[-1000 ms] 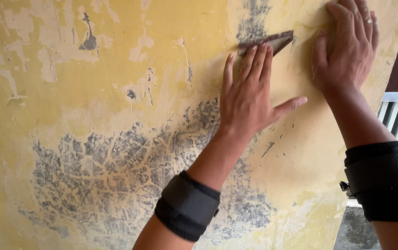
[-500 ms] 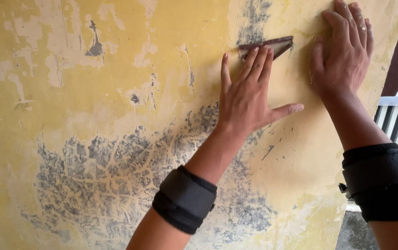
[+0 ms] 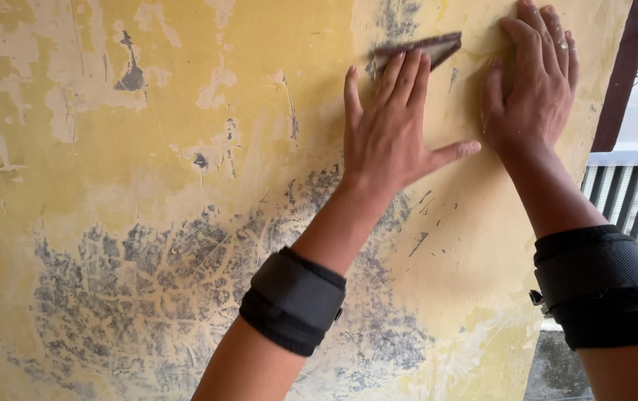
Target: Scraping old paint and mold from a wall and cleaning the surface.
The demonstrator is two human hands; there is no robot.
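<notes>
My left hand (image 3: 389, 130) lies flat against a worn yellow wall (image 3: 185, 186), its fingertips pressing a dark brown piece of sandpaper (image 3: 423, 48) onto the surface. The sandpaper's upper edge and right corner stick out above the fingers. My right hand (image 3: 530, 82) rests flat on the wall just to the right, fingers spread and pointing up, holding nothing. Both forearms wear black wrist bands.
Below the hands, the wall has a large scuffed grey patch (image 3: 185, 297) where paint is rubbed away, and pale flaked spots sit at the upper left. A dark frame edge (image 3: 619, 82) ends the wall at the right, with a grey railing (image 3: 630, 200) beyond.
My left hand has slid the sandpaper slightly upward on the wall. My right hand has stayed flat in about the same place.
</notes>
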